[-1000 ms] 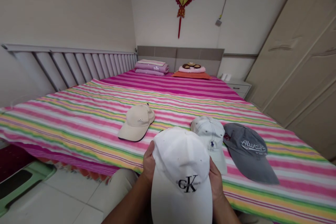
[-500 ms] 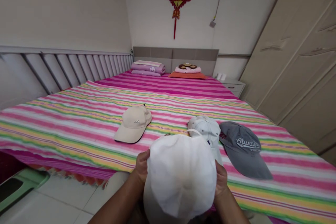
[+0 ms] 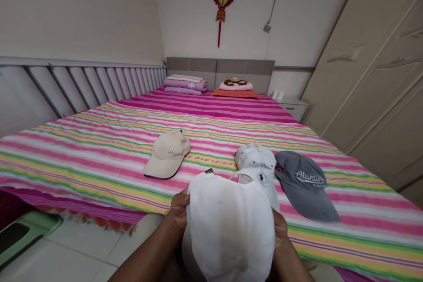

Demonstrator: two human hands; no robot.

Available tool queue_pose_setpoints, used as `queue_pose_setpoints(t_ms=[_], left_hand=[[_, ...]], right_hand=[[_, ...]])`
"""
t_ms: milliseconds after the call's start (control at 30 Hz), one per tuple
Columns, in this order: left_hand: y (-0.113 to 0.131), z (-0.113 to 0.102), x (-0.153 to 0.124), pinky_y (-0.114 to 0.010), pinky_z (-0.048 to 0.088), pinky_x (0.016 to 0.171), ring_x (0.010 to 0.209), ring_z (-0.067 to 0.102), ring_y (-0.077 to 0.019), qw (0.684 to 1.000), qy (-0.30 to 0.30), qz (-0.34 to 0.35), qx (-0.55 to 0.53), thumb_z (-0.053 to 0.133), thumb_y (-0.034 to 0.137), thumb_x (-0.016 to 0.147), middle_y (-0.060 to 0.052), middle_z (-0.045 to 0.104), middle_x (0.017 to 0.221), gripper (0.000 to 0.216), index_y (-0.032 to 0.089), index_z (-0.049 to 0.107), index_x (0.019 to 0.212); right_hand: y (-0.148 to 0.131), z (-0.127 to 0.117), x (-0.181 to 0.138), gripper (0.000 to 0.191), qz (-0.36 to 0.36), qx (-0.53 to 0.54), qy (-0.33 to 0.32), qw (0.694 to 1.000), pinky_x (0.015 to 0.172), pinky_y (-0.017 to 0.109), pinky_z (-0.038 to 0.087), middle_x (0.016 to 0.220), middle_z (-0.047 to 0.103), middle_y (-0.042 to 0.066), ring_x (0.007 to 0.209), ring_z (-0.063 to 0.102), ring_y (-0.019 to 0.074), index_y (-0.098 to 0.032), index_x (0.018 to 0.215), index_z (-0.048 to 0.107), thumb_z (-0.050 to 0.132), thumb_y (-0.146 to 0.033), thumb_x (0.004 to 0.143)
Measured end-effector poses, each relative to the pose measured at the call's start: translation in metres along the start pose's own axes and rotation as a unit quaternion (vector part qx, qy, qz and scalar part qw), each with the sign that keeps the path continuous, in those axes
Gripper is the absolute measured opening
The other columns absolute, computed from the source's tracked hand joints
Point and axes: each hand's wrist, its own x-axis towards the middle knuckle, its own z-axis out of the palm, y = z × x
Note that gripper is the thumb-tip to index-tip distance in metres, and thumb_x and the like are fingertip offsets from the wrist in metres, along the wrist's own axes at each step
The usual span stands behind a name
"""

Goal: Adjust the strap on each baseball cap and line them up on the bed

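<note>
Left hand (image 3: 179,209) and right hand (image 3: 280,230) pinch the white cap (image 3: 231,227) at opposite sides; uneven pressure could buckle it, or slackened grip drop it.

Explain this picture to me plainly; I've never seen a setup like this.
There is no machine here: these are a person's own bare hands, seen from one camera worn on the head, looking forward and down. The left hand and right hand hold a white cap by its sides. Beyond it, on a striped cover, lie three more: a beige cap on the left, a pale cap, partly hidden by the held one, and a grey cap with white lettering on the right.
</note>
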Motion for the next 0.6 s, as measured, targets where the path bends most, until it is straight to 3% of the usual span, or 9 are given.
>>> queue_pose_setpoints(t_ms=[167, 300, 433, 500, 600], left_hand=[[0.001, 0.008, 0.000, -0.025, 0.048, 0.048, 0.045, 0.060, -0.0173, 1.000, 0.006, 0.005, 0.004, 0.075, 0.023, 0.048, -0.002, 0.065, 0.052, 0.020, 0.015, 0.067, 0.064], [0.004, 0.008, 0.003, -0.022, 0.044, 0.042, 0.041, 0.056, -0.0141, 1.000, 0.006, 0.017, -0.004, 0.073, 0.013, 0.047, -0.002, 0.064, 0.052, 0.018, 0.014, 0.065, 0.064], [0.007, 0.004, 0.004, -0.023, 0.049, 0.058, 0.054, 0.062, -0.0135, 1.000, 0.014, 0.001, -0.028, 0.073, 0.020, 0.056, -0.001, 0.068, 0.061, 0.015, 0.014, 0.066, 0.068], [0.008, 0.002, 0.004, -0.026, 0.049, 0.065, 0.061, 0.063, -0.0156, 0.999, 0.031, -0.040, -0.015, 0.070, 0.026, 0.063, -0.003, 0.068, 0.064, 0.017, 0.013, 0.066, 0.073], [0.010, 0.002, 0.003, -0.027, 0.047, 0.064, 0.059, 0.063, -0.0160, 0.996, 0.059, -0.061, 0.016, 0.068, 0.027, 0.065, -0.004, 0.067, 0.063, 0.019, 0.011, 0.066, 0.075]], right_hand=[[0.003, 0.006, 0.000, 0.030, -0.023, 0.077, 0.026, 0.996, 0.077, 0.047, 0.048, 0.049, 0.066, 0.002, 0.046, 0.062, 0.0236, -0.020, 0.062, 0.064, 0.081, -0.029, 0.040], [-0.002, 0.013, -0.002, 0.035, -0.033, 0.092, -0.002, 0.995, 0.085, 0.049, 0.042, 0.055, 0.068, 0.004, 0.063, 0.066, 0.0282, -0.020, 0.068, 0.065, 0.082, -0.029, 0.038], [-0.007, 0.015, -0.003, 0.044, -0.026, 0.072, -0.023, 0.997, 0.087, 0.047, 0.041, 0.070, 0.071, 0.007, 0.078, 0.066, 0.0304, -0.019, 0.077, 0.067, 0.082, -0.029, 0.037], [-0.008, 0.013, -0.004, 0.043, -0.018, 0.063, -0.030, 0.997, 0.086, 0.045, 0.042, 0.072, 0.071, 0.007, 0.078, 0.066, 0.0291, -0.019, 0.078, 0.067, 0.081, -0.030, 0.039], [-0.009, 0.011, -0.003, 0.034, -0.002, 0.052, -0.027, 0.998, 0.080, 0.040, 0.046, 0.066, 0.070, 0.006, 0.071, 0.066, 0.0259, -0.019, 0.071, 0.066, 0.081, -0.031, 0.043]])
